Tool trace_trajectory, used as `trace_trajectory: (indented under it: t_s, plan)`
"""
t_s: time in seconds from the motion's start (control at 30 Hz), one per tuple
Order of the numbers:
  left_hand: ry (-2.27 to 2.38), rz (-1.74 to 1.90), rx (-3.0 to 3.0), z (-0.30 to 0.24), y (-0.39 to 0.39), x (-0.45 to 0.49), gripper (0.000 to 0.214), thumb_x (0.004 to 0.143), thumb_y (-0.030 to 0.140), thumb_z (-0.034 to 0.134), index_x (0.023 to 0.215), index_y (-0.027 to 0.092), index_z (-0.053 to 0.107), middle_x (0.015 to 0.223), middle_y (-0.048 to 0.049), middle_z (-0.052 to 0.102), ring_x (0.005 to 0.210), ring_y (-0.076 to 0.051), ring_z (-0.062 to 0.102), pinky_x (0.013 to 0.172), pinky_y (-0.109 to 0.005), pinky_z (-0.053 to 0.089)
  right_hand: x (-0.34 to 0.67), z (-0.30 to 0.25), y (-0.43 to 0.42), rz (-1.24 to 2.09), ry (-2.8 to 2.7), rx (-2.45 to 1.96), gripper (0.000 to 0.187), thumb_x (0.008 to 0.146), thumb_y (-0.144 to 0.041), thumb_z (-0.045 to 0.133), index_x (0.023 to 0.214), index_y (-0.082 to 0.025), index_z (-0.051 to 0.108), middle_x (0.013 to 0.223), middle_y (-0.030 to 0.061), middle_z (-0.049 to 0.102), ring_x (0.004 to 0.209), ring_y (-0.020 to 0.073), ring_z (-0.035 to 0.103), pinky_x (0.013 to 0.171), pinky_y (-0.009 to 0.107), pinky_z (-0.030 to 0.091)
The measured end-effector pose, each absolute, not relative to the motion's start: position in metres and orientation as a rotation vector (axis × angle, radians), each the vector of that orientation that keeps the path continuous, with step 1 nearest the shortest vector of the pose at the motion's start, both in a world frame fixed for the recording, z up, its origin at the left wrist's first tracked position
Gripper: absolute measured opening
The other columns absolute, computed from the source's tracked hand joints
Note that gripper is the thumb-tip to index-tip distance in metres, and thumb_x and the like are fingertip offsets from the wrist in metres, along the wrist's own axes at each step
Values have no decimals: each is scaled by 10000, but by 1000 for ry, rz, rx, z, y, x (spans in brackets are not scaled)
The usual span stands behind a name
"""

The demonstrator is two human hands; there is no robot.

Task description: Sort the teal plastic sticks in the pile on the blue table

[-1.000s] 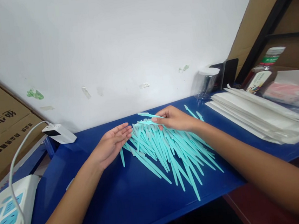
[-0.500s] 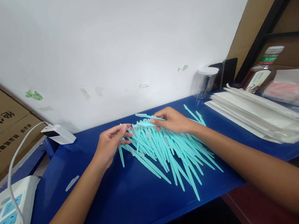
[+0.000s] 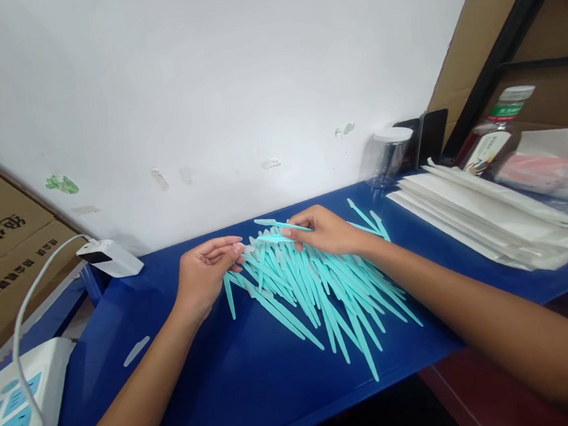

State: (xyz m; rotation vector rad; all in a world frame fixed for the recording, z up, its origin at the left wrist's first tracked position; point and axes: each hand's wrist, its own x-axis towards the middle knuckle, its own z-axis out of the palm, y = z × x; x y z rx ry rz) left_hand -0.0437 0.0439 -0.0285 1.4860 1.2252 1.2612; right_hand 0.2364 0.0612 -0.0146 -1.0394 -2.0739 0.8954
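A heap of turquoise eyebrow razors (image 3: pixel 315 283) with pale, translucent blade ends lies fanned out on the blue table (image 3: pixel 201 395). Over the back of the heap, my right hand (image 3: pixel 323 229) is closed on an eyebrow razor (image 3: pixel 264 239), its pale end pointing left. Another razor (image 3: pixel 269 223) passes by the same fingers; whether they grip it too I cannot tell. At the heap's left edge, my left hand (image 3: pixel 209 270) pinches a small translucent blade cover (image 3: pixel 248 248) between thumb and fingers. One similar loose cover (image 3: pixel 136 351) rests on the table by my left forearm.
White paper envelopes (image 3: pixel 495 219) are stacked on the right, with a bottle (image 3: pixel 494 129) and a plastic bag (image 3: pixel 555 167) behind. A lidded clear jar (image 3: pixel 390 156) stands by the wall. A white device (image 3: pixel 110 256) with a cable and a power strip (image 3: pixel 25 398) are on the left.
My left thumb and fingers have come together on the translucent cover, and that hand has shifted slightly left. My right hand stays nearly still with its razor.
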Motion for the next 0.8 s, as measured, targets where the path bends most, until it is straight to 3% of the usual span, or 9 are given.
trace_trajectory:
  t_s: [0.27, 0.6, 0.8]
  plan:
    - [1300, 1298, 1625, -29, 45, -46, 339, 798, 478, 870, 867, 152, 808, 768, -86, 795, 693, -201, 744, 626, -284, 575, 237, -11, 59, 920, -2070, -1010, 460, 1012, -496, 593, 709, -164, 688, 707, 25, 689, 548, 106, 462, 573, 280, 346]
    - [1407, 1348, 1638, -35, 46, -45, 362, 788, 529, 852, 857, 176, 815, 775, -50, 771, 596, -162, 650, 592, -282, 516, 233, -9, 53, 905, -2108, -927, 440, 1002, -492, 616, 716, -168, 693, 694, 24, 691, 573, 118, 521, 587, 277, 370]
    - [1448, 1354, 1717, -34, 41, -38, 323, 797, 512, 844, 777, 192, 810, 748, -27, 725, 667, -157, 600, 638, -280, 468, 228, -12, 51, 857, -2148, -911, 389, 1032, -439, 580, 777, -177, 714, 708, 25, 704, 616, 135, 570, 612, 287, 391]
